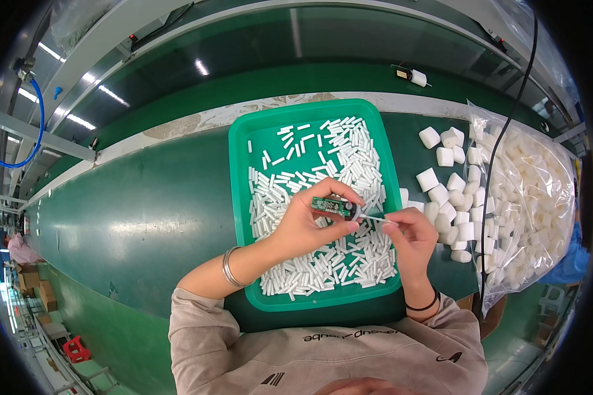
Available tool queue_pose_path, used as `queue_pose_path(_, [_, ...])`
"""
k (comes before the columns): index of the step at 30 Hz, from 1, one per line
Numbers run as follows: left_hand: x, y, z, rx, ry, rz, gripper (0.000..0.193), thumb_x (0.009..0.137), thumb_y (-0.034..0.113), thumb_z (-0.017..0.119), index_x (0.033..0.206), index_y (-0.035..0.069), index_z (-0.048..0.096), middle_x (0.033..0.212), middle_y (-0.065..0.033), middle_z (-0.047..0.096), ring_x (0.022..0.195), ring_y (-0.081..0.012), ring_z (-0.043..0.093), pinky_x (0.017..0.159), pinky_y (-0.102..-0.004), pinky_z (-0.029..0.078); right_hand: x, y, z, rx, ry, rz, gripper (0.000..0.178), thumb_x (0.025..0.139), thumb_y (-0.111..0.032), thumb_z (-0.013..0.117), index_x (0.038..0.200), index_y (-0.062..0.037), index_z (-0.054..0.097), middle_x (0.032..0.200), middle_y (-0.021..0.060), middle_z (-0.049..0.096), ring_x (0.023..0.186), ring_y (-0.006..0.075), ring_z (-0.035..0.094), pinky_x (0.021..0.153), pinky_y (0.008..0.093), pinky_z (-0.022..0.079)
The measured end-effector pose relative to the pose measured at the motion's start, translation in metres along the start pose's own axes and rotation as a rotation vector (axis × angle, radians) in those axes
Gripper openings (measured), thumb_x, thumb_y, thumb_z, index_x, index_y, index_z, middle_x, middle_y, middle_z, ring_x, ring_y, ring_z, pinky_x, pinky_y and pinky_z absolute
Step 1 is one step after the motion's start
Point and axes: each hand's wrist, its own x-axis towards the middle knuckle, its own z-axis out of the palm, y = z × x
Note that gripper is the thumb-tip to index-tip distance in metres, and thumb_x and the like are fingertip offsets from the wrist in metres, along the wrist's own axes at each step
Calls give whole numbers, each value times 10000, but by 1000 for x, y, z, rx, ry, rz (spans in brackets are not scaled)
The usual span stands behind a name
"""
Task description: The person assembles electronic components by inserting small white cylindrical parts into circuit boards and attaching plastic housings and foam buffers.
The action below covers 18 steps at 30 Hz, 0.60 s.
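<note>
The left hand (308, 224) is closed around a small green circuit board (333, 207), with the thumb under it and the fingers curled over its top edge. The board lies almost level, just above the middle of the green tray (238, 197). The right hand (412, 238) is at about three o'clock from the board and pinches a thin white stick (374, 218) between the thumb and the first finger. The stick points toward nine o'clock, and its far end meets the right end of the board; I cannot tell if it is already inside or only touching.

The tray is rectangular, with a raised rim, and it sits on a dark green work table (145, 217). Many small white tubes (323, 263) fill it, tightly packed at the six o'clock side and more scattered at twelve o'clock. Both hands are held above these tubes.

At three o'clock from the tray, white foam blocks (449, 191) lie loose on the table, and beside them is a clear plastic bag (540, 197) full of the same blocks. A black cable (507, 125) runs across the bag. At one o'clock, far from the hands, a small white roll (418, 78) lies on the green belt.

The left wrist wears a silver bangle (229, 266), and the right wrist has a black band (423, 307).
</note>
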Motion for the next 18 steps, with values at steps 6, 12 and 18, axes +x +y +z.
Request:
queue_pose_path(6, [1, 3, 4, 301, -122, 126, 327, 659, -3, 705, 953, 51, 571, 911, -54, 606, 849, -147, 595, 740, -252, 492, 1, -7, 5, -278, -97, -208, 118, 629, 0, 706, 725, -6, 637, 690, 77, 617, 624, 180, 560, 569, 250, 424])
queue_pose_path(12, [0, 3, 4, 285, -107, 149, 479, 637, 11, 726, 1061, 64, 509, 934, -67, 624, 872, -179, 620, 746, -275, 501, -1, -7, 4, -264, -73, -195, 126, 615, -17, 719, 716, -6, 644, 676, 77, 619, 602, 183, 561, 559, 254, 426])
queue_pose_path(18, [-2, 10, 7, 278, -27, 102, 616, 633, 8, 730, 1164, 77, 426, 1026, -82, 598, 902, -183, 615, 742, -269, 502, 0, -6, 5, -412, -134, -418, 135, 609, -26, 730, 704, -9, 636, 661, 73, 611, 600, 181, 561, 548, 257, 421])
